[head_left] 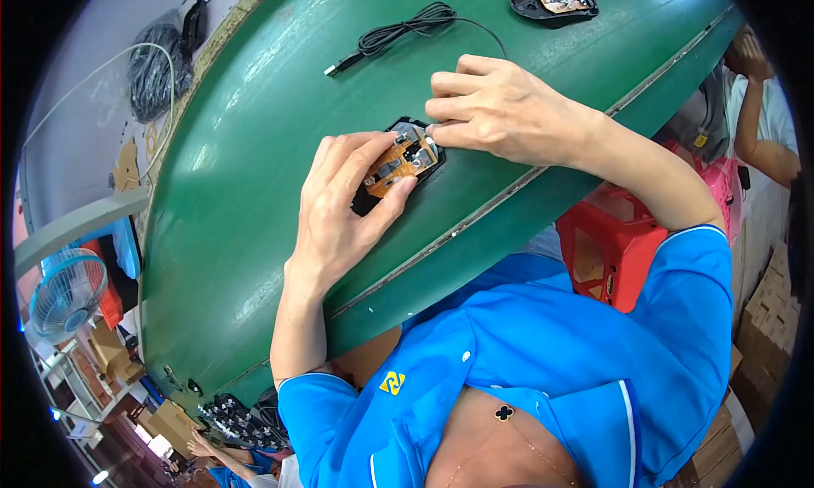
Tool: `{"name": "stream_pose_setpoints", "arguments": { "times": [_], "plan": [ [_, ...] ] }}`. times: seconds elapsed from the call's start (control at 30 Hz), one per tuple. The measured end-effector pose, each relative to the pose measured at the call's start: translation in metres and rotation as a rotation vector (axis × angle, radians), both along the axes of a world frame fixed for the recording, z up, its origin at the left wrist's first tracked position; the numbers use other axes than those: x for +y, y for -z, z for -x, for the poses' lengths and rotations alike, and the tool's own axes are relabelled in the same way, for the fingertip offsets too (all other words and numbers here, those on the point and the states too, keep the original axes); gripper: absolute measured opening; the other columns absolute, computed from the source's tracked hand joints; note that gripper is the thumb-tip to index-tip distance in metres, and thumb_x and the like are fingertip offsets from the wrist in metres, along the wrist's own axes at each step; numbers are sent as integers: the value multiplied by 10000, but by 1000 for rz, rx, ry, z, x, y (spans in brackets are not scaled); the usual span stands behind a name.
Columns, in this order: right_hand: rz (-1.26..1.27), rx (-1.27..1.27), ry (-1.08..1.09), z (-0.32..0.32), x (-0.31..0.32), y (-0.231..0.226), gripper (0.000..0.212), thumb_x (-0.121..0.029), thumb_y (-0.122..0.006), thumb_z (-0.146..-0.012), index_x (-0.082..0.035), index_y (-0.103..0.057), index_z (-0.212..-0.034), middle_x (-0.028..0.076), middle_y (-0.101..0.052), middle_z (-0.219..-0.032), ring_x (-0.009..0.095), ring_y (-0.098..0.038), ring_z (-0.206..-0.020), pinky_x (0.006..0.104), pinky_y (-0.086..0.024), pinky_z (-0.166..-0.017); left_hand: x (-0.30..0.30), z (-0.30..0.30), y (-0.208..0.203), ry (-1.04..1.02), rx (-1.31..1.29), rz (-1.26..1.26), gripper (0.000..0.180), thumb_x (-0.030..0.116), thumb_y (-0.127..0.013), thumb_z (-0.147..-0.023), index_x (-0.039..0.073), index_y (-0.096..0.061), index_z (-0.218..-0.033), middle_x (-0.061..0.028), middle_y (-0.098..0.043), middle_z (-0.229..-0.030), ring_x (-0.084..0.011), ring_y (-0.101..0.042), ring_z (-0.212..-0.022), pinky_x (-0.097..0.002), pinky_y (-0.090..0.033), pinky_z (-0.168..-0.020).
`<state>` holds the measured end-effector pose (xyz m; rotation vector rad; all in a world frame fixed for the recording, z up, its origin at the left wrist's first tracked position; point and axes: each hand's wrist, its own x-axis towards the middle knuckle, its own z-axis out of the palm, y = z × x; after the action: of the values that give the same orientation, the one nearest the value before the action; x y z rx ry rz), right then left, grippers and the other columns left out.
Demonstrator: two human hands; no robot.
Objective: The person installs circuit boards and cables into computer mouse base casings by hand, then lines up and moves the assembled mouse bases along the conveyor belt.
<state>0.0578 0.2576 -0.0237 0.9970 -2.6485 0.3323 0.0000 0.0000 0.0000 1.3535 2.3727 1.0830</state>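
Note:
An uncovered computer mouse base (pixel 365 203), black with an orange-brown circuit board (pixel 394 167) in it, lies on the green work surface. My left hand (pixel 343 191) grips its two sides between thumb and fingers. At its far right end, my right hand (pixel 487 106) pinches something small and pale at the board's edge, perhaps a cable plug; the fingers mostly cover it. A black coiled USB cable (pixel 407 32) lies beyond my hands, its loose strand running toward my right hand.
Another open black mouse base (pixel 555 0) with a board lies at the far right. A red stool (pixel 612 242) stands beside me below the table edge. Several black parts (pixel 237 420) are heaped at lower left near another person's hand (pixel 202 444). A fan (pixel 68 293) stands at left.

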Motion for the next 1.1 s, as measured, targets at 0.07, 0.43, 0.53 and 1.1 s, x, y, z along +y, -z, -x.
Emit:
{"name": "stream_pose_setpoints", "arguments": {
  "times": [0.07, 0.43, 0.53, 1.1],
  "plan": [
    [16, 9, 26, 1, 3, -2, 71, -182, -680, -853, -115, -670, -874, 50, -594, -925, 193, -545, -928, 346, -436, -899, 5, -2, 1, -12, 54, 2, 396, 165, -778, -865, 14, -677, -1217, -118, -652, -1130, -257, -591, -943, -340, -526, -830],
    [-54, 89, 56, -7, 5, -12, 73, -189, -677, -837, -122, -675, -866, 41, -599, -914, 201, -549, -918, 359, -437, -946, 12, -1, 13, 22, 277, -36, 382, 175, -783, -852, 4, -684, -1179, -111, -630, -1035, -234, -552, -861, -329, -503, -760],
    [-159, 109, 29, -7, 3, -18, 82, -176, -682, -845, -114, -683, -898, 40, -605, -936, 202, -554, -943, 368, -429, -981, 15, 1, 15, 25, 289, -52, 376, 180, -780, -854, 6, -684, -1173, -107, -623, -1018, -231, -542, -848, -328, -499, -751],
    [334, -211, 120, -4, -4, -19, 429, -242, -816, -801, -92, -692, -1183, 50, -637, -1103, 223, -557, -1063, 389, -387, -1020, 18, 4, 21, 28, 191, -118, 397, 222, -744, -885, 35, -638, -1220, -96, -608, -1056, -236, -530, -903, -333, -486, -814]
  ]
}}
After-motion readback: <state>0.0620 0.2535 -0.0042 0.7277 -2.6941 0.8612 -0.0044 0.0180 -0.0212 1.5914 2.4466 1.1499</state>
